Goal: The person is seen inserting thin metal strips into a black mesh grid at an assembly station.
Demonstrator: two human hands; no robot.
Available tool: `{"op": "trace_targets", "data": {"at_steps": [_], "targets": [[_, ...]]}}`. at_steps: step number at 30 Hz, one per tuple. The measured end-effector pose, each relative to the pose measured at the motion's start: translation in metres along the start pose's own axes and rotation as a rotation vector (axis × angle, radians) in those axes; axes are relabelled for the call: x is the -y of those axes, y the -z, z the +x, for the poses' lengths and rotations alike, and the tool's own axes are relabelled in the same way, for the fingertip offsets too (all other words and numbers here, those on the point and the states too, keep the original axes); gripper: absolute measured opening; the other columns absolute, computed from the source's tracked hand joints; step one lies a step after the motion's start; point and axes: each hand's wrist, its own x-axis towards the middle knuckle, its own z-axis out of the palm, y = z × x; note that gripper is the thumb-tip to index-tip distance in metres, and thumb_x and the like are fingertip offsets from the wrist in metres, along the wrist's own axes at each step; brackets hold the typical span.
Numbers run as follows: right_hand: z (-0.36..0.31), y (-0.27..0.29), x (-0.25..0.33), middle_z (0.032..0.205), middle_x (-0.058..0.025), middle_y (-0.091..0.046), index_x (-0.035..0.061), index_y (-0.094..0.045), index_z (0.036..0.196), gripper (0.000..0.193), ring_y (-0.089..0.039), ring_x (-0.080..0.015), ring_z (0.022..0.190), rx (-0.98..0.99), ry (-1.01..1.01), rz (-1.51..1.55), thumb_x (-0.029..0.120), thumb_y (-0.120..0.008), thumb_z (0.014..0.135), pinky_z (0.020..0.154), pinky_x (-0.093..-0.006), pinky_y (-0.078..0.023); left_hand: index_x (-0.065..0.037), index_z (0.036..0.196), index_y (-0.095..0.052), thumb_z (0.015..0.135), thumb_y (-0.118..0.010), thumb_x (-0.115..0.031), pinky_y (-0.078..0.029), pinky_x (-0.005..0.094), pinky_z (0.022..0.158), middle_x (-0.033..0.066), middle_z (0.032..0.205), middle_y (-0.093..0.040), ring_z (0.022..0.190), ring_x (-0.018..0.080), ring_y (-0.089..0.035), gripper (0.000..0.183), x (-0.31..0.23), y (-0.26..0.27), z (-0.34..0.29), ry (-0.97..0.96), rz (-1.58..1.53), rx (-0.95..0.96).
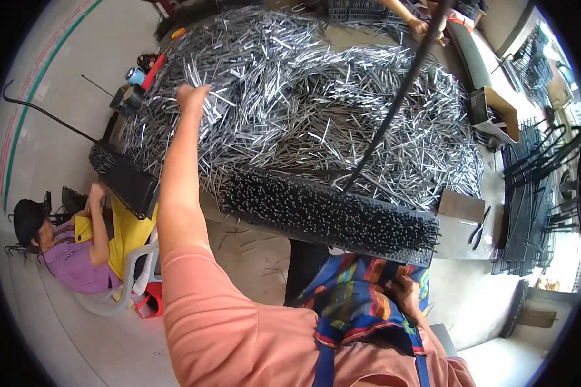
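My left hand (193, 97), its arm stretched far forward, is closed around some thin silvery metal strips (219, 115) at the left of a big heap. Several strips jut out past its fingers. My right hand (404, 293) rests low by my lap against a colourful striped apron (352, 290). Its fingers are curled, and whatever may be in them is hidden. Between my body and the heap lies a long black rack (329, 209) densely set with small upright pins. A dark rod (393, 106) rises from the rack toward the upper right.
Pliers (479, 233) and a brown plate (461, 206) lie at the table's right edge, below an open cardboard box (500, 116). Black hooked racks (526, 187) stand farther right. At left, a seated person (78, 251) is beside another black rack (126, 180). Another person's hand (419, 27) appears at the far side.
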Motion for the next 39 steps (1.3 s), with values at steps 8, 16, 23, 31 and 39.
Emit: {"op": "trace_targets", "data": {"at_steps": [8,16,23,31,39], "targets": [[0.038,0.095,0.093,0.068,-0.0130,-0.059,0.0023,-0.065,0.087,0.010,-0.060,-0.0282,0.063,-0.349,0.466,0.132,0.004,-0.068,0.077,0.057,-0.0345,-0.047,0.010,0.084,-0.060,0.075,-0.064,0.010,-0.057,0.0382,0.064,0.0192,0.079,-0.065,0.068,0.0302,-0.066,0.010,-0.149,-0.116,-0.148,0.477,-1.134,0.440],[0.185,0.145,0.195,0.092,-0.0036,-0.069,0.0001,-0.067,0.106,0.037,-0.063,-0.0126,0.085,-0.343,0.184,1.152,0.033,-0.054,0.098,0.076,-0.0253,-0.045,0.007,0.086,-0.060,0.081,-0.063,0.000,-0.055,0.0300,0.064,0.0129,0.080,-0.067,0.069,0.0230,-0.067,0.009,-0.276,-0.164,-0.280,0.384,-1.179,0.674],[0.301,0.128,0.271,0.101,-0.0112,-0.067,0.0023,-0.065,0.109,0.059,-0.059,-0.0193,0.083,-0.223,-0.108,1.938,0.056,-0.046,0.095,0.071,-0.0379,-0.045,0.000,0.100,-0.060,0.075,-0.071,0.005,-0.056,0.0318,0.073,0.0093,0.088,-0.067,0.073,0.0201,-0.066,0.027,-0.296,-0.177,-0.325,0.148,-1.200,0.620],[0.321,0.100,0.283,0.093,-0.0043,-0.066,-0.0071,-0.064,0.110,0.038,-0.055,-0.0119,0.082,-0.503,0.169,1.449,0.028,-0.052,0.099,0.074,-0.0271,-0.045,0.002,0.086,-0.067,0.073,-0.076,0.001,-0.053,0.0285,0.068,0.0079,0.083,-0.069,0.070,0.0164,-0.065,0.016,-0.284,-0.183,-0.330,0.380,-1.043,0.713],[0.271,0.137,0.201,0.094,-0.0054,-0.069,0.0041,-0.063,0.109,0.033,-0.066,-0.0131,0.074,-0.252,-0.037,1.338,0.034,-0.059,0.095,0.064,-0.0257,-0.050,-0.002,0.091,-0.063,0.083,-0.065,-0.008,-0.053,0.0336,0.070,0.0086,0.086,-0.066,0.077,0.0223,-0.065,0.010,-0.221,-0.189,-0.311,0.238,-0.833,0.859]]}}
